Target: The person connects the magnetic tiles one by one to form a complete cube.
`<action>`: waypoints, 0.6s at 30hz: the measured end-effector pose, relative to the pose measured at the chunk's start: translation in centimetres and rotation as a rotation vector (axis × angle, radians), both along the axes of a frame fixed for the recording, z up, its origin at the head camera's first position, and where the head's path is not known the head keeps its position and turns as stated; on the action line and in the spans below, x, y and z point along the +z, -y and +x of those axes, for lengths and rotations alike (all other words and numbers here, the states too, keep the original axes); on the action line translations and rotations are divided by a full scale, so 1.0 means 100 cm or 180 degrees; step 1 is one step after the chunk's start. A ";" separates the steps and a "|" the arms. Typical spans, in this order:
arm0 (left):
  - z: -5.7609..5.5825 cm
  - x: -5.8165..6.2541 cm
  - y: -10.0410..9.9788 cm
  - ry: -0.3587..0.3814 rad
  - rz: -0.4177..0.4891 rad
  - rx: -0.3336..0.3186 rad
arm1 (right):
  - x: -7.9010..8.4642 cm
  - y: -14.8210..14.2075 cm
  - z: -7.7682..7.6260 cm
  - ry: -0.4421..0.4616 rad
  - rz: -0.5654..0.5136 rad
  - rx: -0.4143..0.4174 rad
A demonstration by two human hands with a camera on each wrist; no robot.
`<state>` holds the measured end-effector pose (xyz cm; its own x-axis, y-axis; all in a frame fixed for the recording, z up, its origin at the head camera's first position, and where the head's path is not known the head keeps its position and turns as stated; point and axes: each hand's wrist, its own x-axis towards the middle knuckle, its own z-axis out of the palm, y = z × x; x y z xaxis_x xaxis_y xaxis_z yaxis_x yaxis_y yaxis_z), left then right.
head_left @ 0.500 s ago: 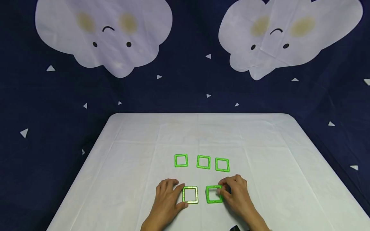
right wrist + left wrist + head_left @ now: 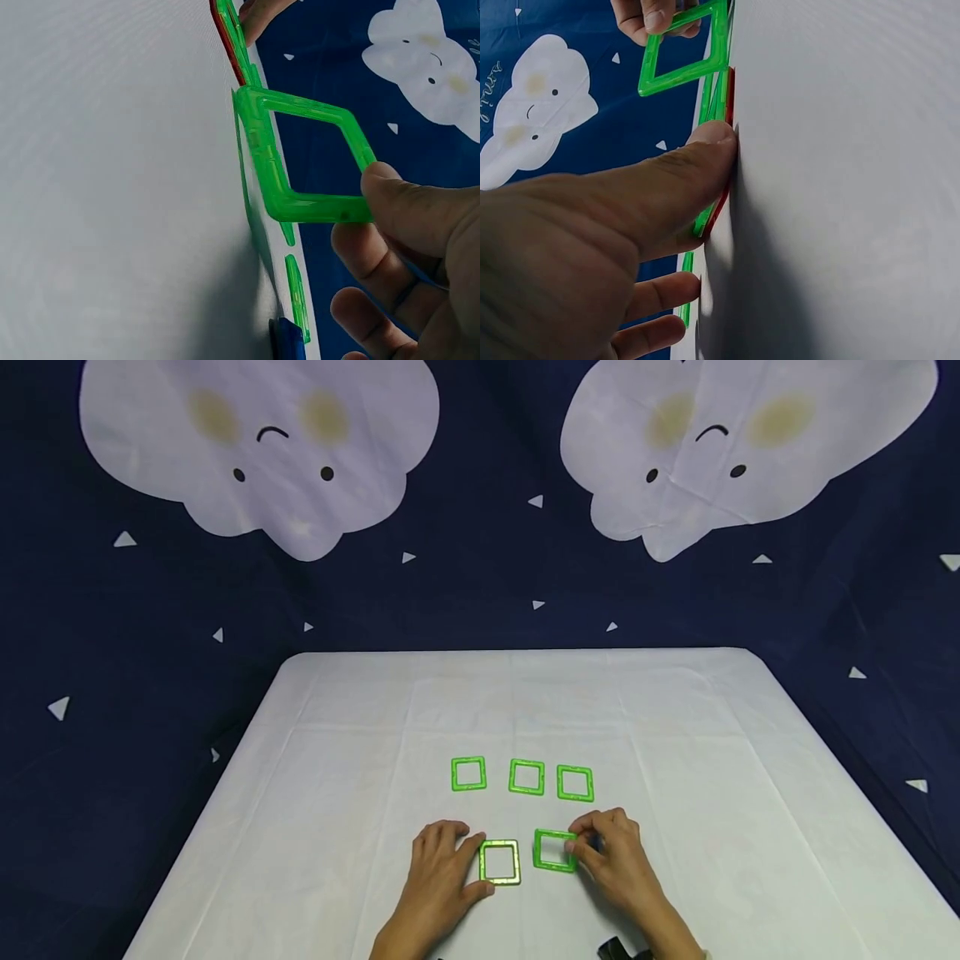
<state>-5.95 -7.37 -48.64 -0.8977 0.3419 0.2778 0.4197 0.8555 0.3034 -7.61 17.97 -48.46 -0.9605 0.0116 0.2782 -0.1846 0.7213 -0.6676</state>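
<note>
My left hand [image 2: 438, 881] holds a square magnetic tile [image 2: 518, 862] by its left side, with the thumb at the near corner and a finger at the far corner. In the left wrist view this tile [image 2: 721, 196] shows a red layer against the white cloth and green above it. Between thumb and fingers, my right hand [image 2: 618, 867] pinches the right edge of a green square tile frame [image 2: 537, 850]. That frame [image 2: 319, 208] is tilted up from the table in the right wrist view. A narrow gap separates the two held tiles.
Three more green square tiles, the left one [image 2: 468, 787], the middle one [image 2: 527, 792] and the right one [image 2: 575, 797], lie in a row beyond the hands. A white cloth [image 2: 360, 760] covers the table. Low in the right wrist view shows a blue edge [image 2: 289, 341].
The right hand's green tile has tilted up and shifted slightly away from me. The left hand and its tile have slid a little to the right. The far row stays in place.
</note>
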 end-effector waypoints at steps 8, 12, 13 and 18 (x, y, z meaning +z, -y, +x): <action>-0.001 0.003 -0.006 0.0047 0.0040 -0.0099 | 0.001 0.000 -0.002 -0.0269 -0.0012 0.0020; -0.001 0.002 -0.011 0.0035 0.0029 -0.0149 | 0.004 0.000 -0.004 -0.0408 -0.0031 0.0052; -0.001 0.001 -0.012 0.0038 0.0023 -0.0154 | 0.004 0.001 -0.005 -0.0427 -0.0039 0.0059; -0.003 0.001 -0.018 0.0034 -0.0008 -0.0182 | 0.009 0.003 -0.007 -0.0512 -0.0082 0.0092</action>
<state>-6.24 -5.61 -48.52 -0.8797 0.3933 0.2674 0.4646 0.8310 0.3059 -8.30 17.65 -47.60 -0.9035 -0.0061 0.4285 -0.3111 0.6971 -0.6460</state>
